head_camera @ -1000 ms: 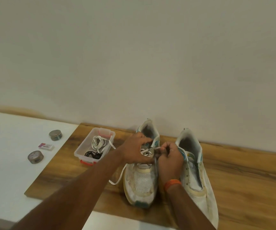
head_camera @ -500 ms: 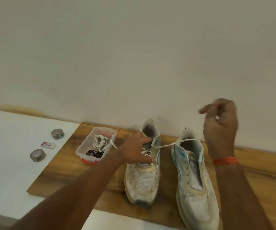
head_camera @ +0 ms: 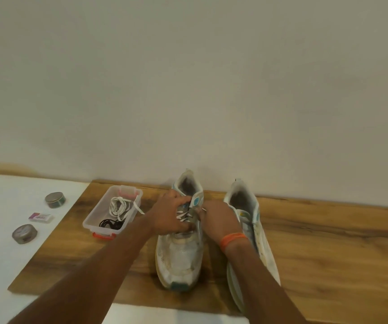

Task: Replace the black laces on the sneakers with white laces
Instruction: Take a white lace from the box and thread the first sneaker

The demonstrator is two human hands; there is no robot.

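Left hand curls over the left sneaker, gripping its laced throat; right hand pinches the white lace at an upper eyelet. Beside them stands the unlaced right sneaker. Left on the wooden counter, a clear plastic box holds black laces and another white lace.

A wooden worktop meets the wall. On it stands a clear box; right of the box, two sneakers sit side by side. Left of the box, on a white surface, lie two round tins and a small packet between them.
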